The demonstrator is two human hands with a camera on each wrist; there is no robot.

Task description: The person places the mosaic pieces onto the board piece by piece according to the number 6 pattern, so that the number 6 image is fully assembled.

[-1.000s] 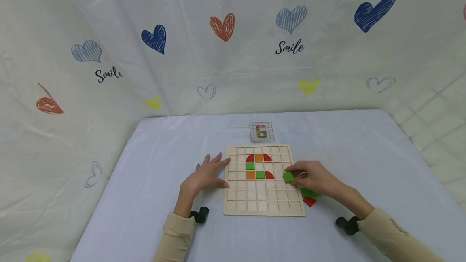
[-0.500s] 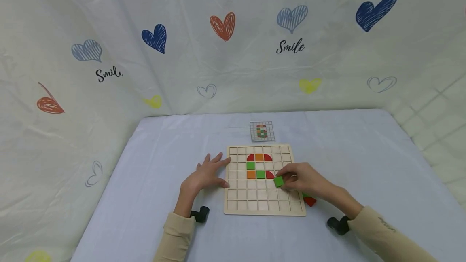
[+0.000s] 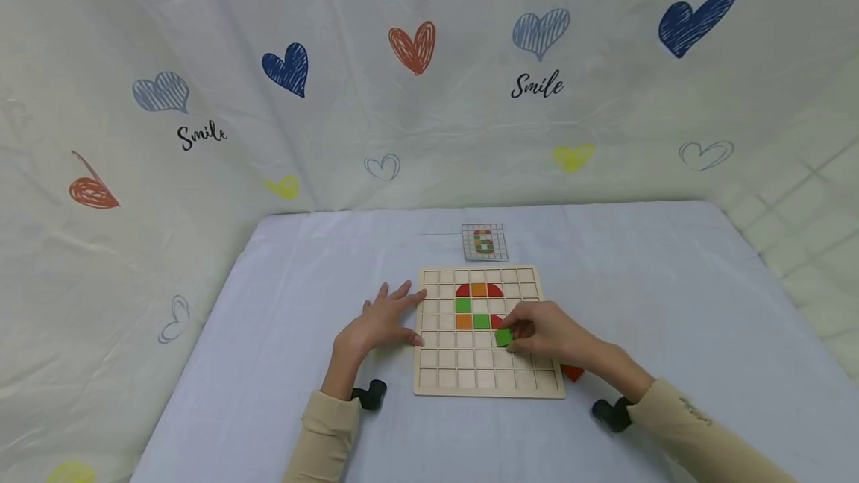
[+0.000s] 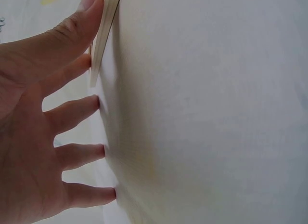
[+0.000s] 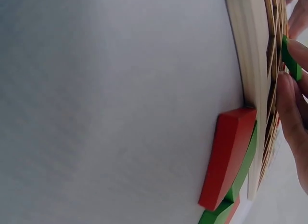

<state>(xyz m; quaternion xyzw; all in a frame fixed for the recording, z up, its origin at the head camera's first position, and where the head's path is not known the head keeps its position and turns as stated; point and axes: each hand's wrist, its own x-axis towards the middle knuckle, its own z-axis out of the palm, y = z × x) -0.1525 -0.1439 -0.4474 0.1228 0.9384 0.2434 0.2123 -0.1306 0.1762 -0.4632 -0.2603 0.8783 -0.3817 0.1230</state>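
Observation:
A wooden grid board (image 3: 443, 379) lies flat on the table with red, orange and green tiles set in its cells, forming part of a figure. My right hand (image 3: 546, 330) pinches a green square tile (image 3: 503, 338) between thumb and fingers, just below the red rounded tile (image 3: 496, 321) at the figure's right side. In the right wrist view the green tile shows tilted close over the grid. My left hand (image 3: 379, 323) rests at the board's left edge with spread fingers, thumb and forefinger touching the frame, the other fingertips on the cloth in the left wrist view.
Beyond the board lies a small pattern card (image 3: 485, 242) with a printed figure in a grid. Beside the board's right edge sit loose tiles, among them a red one (image 5: 226, 159) and green ones (image 5: 244, 161). White cloth (image 3: 322, 244) covers the table; a printed curtain hangs behind.
My right hand has carried the green tile leftward over the board, from its right side to under the red rounded tile. The left hand has stayed in place.

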